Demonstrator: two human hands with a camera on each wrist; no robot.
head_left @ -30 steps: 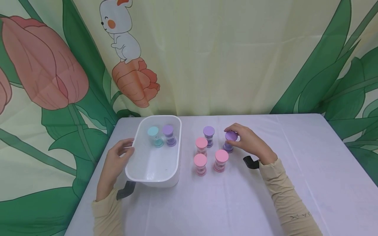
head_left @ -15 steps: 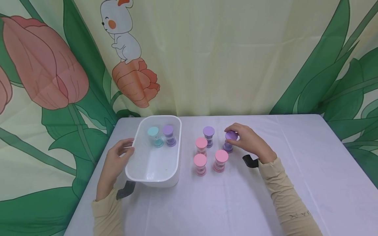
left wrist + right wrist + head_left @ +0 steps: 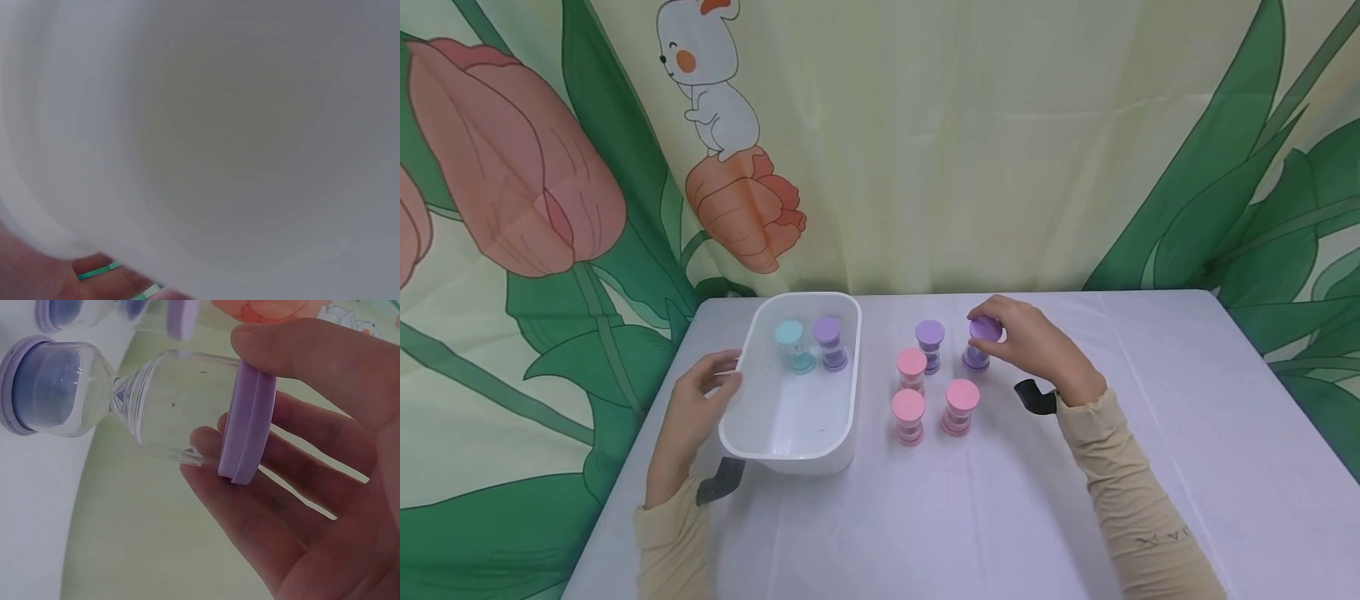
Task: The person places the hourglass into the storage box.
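Right hand (image 3: 1037, 346) is pinching a purple-capped clear hourglass (image 3: 986, 329), presumably for steady lifting. Relaxed left hand (image 3: 692, 408) is touching a nine-o'clock white plastic tub (image 3: 818, 463).

Pale cream backdrop (image 3: 955, 183) at twelve o'clock, faintly creased, probably fabric though too soft-focused to be sure. Printed on it: large pink tulip (image 3: 512, 167) between nine and ten, white cartoon animal (image 3: 724, 121) atop an orange shape (image 3: 737, 208) near eleven, green leaves (image 3: 1213, 196) toward two. Cloth-covered table (image 3: 895, 533) at six, in soft, even light.
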